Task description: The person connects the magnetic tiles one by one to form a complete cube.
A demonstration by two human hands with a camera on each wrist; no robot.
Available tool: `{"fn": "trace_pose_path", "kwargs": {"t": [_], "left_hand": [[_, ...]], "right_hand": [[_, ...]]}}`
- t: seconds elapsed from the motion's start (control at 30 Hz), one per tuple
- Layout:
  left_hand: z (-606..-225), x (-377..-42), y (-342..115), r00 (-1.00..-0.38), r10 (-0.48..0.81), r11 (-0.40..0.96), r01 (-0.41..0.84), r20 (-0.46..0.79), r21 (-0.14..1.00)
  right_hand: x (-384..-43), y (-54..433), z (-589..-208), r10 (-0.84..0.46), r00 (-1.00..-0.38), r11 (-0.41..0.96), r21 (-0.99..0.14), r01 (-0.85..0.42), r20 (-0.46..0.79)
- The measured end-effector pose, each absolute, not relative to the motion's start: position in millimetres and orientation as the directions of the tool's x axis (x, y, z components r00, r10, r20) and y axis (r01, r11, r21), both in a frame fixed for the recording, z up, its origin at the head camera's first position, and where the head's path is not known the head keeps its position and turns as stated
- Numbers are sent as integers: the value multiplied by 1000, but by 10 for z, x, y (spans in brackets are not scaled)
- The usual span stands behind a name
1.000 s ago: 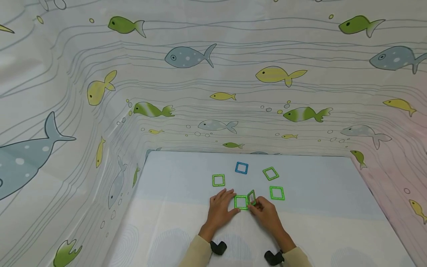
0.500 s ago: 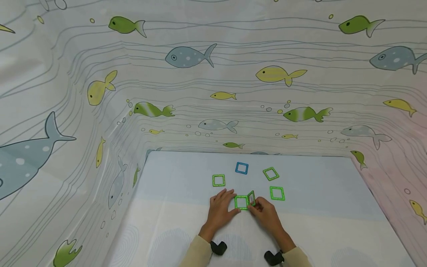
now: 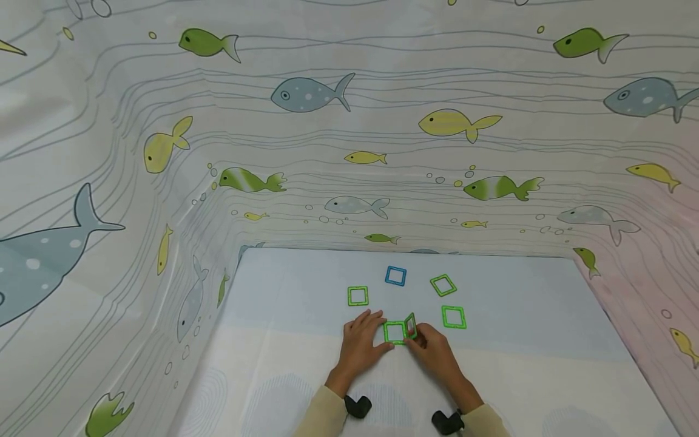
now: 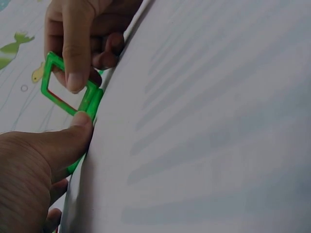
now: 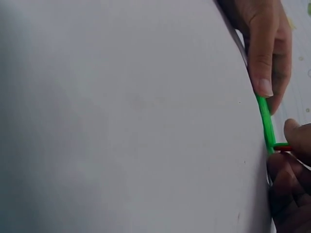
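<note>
A green square-frame magnetic tile (image 3: 394,323) lies flat on the table between the hands. My left hand (image 3: 360,340) holds it at its left side, thumb at the near edge and fingers toward the far corner. Along its right edge a second green magnetic tile (image 3: 415,326) stands up, meeting the flat one edge to edge. My right hand (image 3: 437,352) pinches this upright tile low on its right side. In the left wrist view, the upright tile (image 4: 47,77) shows a reddish inner edge. The right wrist view shows the flat tile (image 5: 266,121) edge-on.
Farther back lie a blue square tile (image 3: 387,275) and green square tiles at left (image 3: 350,296), back right (image 3: 437,290) and right (image 3: 454,326). The white and pale-blue table (image 3: 519,303) is surrounded by fish-print sheeting (image 3: 393,182). Black wrist devices (image 3: 357,406) sit by the sleeves.
The upright tile and the right hand have shifted very slightly left, toward the flat tile. The left hand and the other tiles stay in place.
</note>
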State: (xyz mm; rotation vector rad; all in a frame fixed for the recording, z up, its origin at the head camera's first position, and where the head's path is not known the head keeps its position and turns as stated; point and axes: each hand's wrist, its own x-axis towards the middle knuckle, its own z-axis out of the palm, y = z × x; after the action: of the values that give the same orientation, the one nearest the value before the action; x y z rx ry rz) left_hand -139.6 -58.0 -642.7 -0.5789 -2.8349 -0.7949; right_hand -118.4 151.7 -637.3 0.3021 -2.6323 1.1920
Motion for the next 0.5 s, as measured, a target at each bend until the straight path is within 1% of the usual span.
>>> {"fn": "trace_pose_path", "kwargs": {"t": [0.07, 0.17, 0.33, 0.5], "left_hand": [[-6428, -1397, -580, -919, 325, 788, 394, 224, 473], [-6428, -1400, -577, -925, 322, 789, 381, 204, 483], [-6431, -1406, -578, -928, 319, 790, 374, 195, 486], [-6428, -1404, -582, -926, 318, 788, 379, 205, 486]], "right_hand": [[-1188, 1506, -6371, -98, -948, 656, -697, -290, 303], [-1195, 1489, -6363, -92, -958, 671, -693, -262, 273], [-1204, 1466, -6339, -90, -976, 708, -677, -202, 197], [-1208, 1456, -6313, -79, -989, 713, -686, -141, 122]]}}
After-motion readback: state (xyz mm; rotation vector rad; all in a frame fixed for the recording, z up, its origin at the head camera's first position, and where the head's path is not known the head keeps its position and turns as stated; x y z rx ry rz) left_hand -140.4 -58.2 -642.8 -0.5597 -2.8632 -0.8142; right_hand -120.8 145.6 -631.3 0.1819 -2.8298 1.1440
